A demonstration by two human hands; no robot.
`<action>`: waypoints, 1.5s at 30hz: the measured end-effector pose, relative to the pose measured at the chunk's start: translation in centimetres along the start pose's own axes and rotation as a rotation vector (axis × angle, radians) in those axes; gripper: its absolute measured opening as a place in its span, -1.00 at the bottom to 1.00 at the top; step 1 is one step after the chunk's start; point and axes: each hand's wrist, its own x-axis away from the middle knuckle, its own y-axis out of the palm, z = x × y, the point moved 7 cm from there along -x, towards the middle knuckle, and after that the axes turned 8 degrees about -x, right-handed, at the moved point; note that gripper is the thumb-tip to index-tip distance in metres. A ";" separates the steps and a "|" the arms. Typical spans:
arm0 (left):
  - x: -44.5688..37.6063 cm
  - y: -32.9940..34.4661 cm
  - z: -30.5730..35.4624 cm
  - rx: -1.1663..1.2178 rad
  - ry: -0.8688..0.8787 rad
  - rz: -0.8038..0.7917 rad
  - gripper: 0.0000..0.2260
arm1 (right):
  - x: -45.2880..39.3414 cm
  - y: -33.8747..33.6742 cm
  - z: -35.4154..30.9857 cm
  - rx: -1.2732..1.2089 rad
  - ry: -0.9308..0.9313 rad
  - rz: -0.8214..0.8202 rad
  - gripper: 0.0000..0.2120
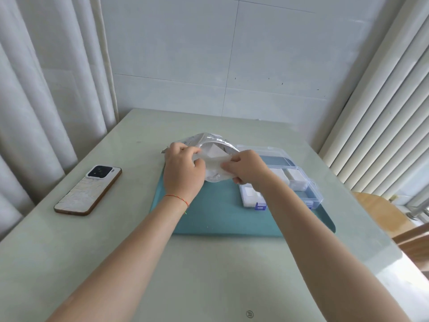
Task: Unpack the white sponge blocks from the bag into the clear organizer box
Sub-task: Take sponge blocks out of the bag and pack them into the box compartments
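While a phone (pixel 88 190) lies at the tabletop's (pixel 116 263) left, the left hand (pixel 183 169) and right hand (pixel 243 167) pinch the bag's (pixel 212 156) mouth with curled fingers above a teal mat (pixel 213 214); white sponge blocks (pixel 296 178) sit in the clear organizer box (pixel 313 194) just right.

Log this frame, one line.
left hand: grips bag | right hand: grips bag mouth | box: open, some sponges inside | phase: unpacking
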 end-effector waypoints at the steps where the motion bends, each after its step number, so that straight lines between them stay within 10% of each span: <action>1: 0.2 0.0 0.2 -0.012 -0.003 0.005 -0.74 | 0.3 -0.5 0.3 -0.034 0.017 -0.025 -0.76; 21: 3.4 6.1 4.7 0.599 -0.238 -0.539 -0.90 | 3.2 -5.1 4.0 -0.263 -0.051 -0.289 -0.84; 45: 4.5 7.5 2.8 0.878 -0.381 -0.595 -0.79 | 4.2 -3.8 4.5 -0.213 -0.116 -0.333 -0.91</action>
